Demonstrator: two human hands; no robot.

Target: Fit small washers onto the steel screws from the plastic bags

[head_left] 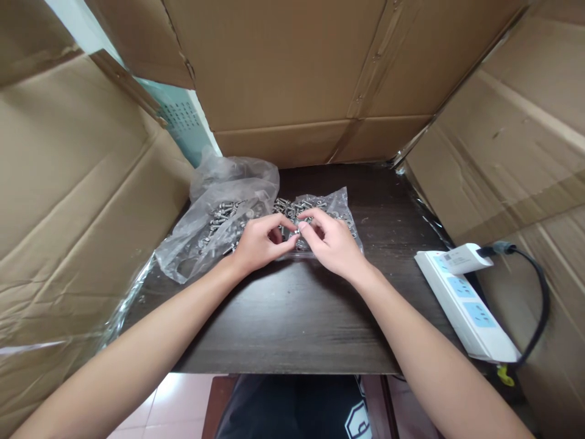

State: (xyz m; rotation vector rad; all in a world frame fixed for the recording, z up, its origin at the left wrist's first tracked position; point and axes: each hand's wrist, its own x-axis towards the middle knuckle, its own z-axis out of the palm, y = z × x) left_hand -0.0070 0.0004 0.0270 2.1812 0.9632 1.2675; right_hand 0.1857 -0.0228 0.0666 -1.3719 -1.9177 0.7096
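My left hand is closed in a pinch, with index finger and thumb at a small shiny metal bolt. From the other side my right hand pinches at the same bolt, its thumb and index finger meeting the left fingertips. The fingers hide most of it, so I cannot tell whether a nut or washer is on it. Behind the hands lie a pile of metal bolts and a clear plastic bag with washers and other small hardware. To the left, a larger clear bag holds more bolts.
The dark wooden table has cardboard walls at the back and on both sides. At the right stands a white power strip with a plugged-in adapter and a black cable.
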